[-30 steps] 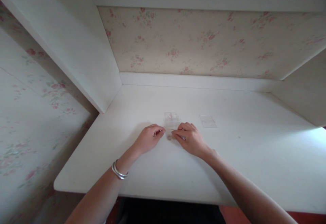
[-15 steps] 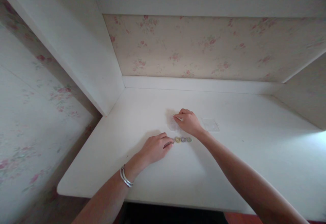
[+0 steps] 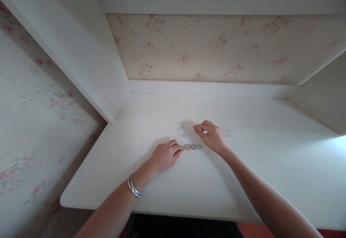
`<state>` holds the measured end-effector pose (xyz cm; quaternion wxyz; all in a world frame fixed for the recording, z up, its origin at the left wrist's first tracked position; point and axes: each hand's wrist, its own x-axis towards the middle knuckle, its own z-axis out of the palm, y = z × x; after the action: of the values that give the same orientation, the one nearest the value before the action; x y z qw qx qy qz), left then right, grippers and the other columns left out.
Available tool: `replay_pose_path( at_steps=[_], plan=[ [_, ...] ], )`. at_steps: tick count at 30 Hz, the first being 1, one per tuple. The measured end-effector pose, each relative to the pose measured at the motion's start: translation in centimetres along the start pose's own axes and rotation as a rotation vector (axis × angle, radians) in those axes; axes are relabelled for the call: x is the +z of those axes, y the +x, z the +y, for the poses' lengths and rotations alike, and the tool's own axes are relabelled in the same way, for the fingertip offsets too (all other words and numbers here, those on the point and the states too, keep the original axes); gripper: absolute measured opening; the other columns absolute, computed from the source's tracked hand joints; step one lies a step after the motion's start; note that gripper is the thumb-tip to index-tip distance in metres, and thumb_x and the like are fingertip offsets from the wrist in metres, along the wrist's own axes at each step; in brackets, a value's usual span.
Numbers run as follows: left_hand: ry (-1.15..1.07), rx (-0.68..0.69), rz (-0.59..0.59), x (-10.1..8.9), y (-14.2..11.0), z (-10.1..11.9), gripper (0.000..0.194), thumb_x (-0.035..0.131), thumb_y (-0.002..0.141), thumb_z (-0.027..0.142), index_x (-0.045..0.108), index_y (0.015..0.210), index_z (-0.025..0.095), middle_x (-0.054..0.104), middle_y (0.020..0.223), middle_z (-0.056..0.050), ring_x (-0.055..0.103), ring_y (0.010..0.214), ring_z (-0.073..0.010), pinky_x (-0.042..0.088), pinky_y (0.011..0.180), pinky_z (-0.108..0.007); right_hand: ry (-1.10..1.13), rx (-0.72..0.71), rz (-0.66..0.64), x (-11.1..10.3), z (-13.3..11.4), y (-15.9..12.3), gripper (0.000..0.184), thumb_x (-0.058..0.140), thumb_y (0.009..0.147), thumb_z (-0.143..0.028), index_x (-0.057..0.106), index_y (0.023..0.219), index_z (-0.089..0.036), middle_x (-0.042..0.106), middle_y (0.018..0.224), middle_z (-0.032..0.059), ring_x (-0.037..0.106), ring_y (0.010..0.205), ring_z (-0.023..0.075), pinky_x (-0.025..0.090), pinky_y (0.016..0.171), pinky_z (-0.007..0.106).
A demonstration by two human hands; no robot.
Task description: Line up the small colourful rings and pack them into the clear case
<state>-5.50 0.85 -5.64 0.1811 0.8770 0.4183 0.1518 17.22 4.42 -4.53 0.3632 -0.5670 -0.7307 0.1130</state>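
The person's right hand (image 3: pixel 212 137) hangs at the right edge of a shallow, clear plastic box (image 3: pixel 181 129), thumb and forefinger narrowed almost to a pinch; whether anything sits between those tips I cannot tell. The left hand (image 3: pixel 165 155), wearing silver metal bangles (image 3: pixel 131 186) at the wrist, rests on the near side of the box and to its left, fingertips drawn together at the left end of a row of small round pieces. There a greyish bit (image 3: pixel 183 149) shows, perhaps another piece, though the blur leaves that unsure.

Next in the row, on the near side of the box, come a yellow round piece (image 3: pixel 188 147), a purplish-grey round piece (image 3: pixel 194 146) and a green round piece (image 3: pixel 199 146), set close together. A flat, clear plastic sheet (image 3: pixel 226 131) lies right of the box, partly behind the right hand. All this sits on a white desk (image 3: pixel 151 115).

A sideways nudge from the left fingertips could push the row crooked. The box, being see-through, could be knocked by a misjudged right-hand reach.
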Motion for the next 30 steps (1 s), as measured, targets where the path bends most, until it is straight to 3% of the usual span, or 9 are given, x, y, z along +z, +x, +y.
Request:
replay_pose_path(
  at_steps=[6, 11, 20, 30],
  plan=[
    [0.017, -0.023, 0.005, 0.4, 0.2, -0.1, 0.027, 0.035, 0.094, 0.031, 0.062, 0.096, 0.024, 0.06, 0.095, -0.002, 0.06, 0.078, -0.0163, 0.043, 0.068, -0.028, 0.113, 0.05, -0.007, 0.4, 0.3, -3.1, 0.022, 0.05, 0.087, -0.032, 0.071, 0.088, -0.023, 0.06, 0.077, 0.0026, 0.055, 0.067, 0.0134, 0.044, 0.06, 0.025],
    [-0.098, -0.05, 0.031, 0.3, 0.4, -0.1, 0.025, 0.037, 0.094, 0.029, 0.061, 0.093, 0.022, 0.059, 0.092, -0.002, 0.058, 0.078, -0.0138, 0.042, 0.071, -0.026, 0.12, -0.011, -0.028, 0.2, 0.2, -3.8, 0.023, 0.049, 0.089, -0.029, 0.07, 0.09, -0.022, 0.061, 0.079, 0.0028, 0.054, 0.065, 0.0115, 0.043, 0.063, 0.025],
    [-0.33, -0.124, 0.133, -0.5, 1.6, -0.6, 0.025, 0.044, 0.091, 0.035, 0.06, 0.084, 0.017, 0.054, 0.077, -0.001, 0.051, 0.069, -0.013, 0.041, 0.066, -0.024, -0.153, -0.321, -0.242, 0.2, -2.7, -5.0, 0.019, 0.05, 0.089, -0.026, 0.068, 0.095, -0.026, 0.06, 0.08, 0.0022, 0.05, 0.078, 0.0145, 0.03, 0.074, 0.03],
    [-0.16, -0.082, 0.259, -1.2, 6.6, -1.5, 0.021, 0.045, 0.09, 0.03, 0.061, 0.087, 0.017, 0.06, 0.084, -0.003, 0.055, 0.078, -0.0148, 0.043, 0.073, -0.026, -0.271, -0.388, -0.237, 1.3, -3.3, -4.9, 0.023, 0.045, 0.092, -0.024, 0.067, 0.088, -0.023, 0.057, 0.077, 0.0025, 0.046, 0.077, 0.0145, 0.024, 0.072, 0.031]
  ],
)
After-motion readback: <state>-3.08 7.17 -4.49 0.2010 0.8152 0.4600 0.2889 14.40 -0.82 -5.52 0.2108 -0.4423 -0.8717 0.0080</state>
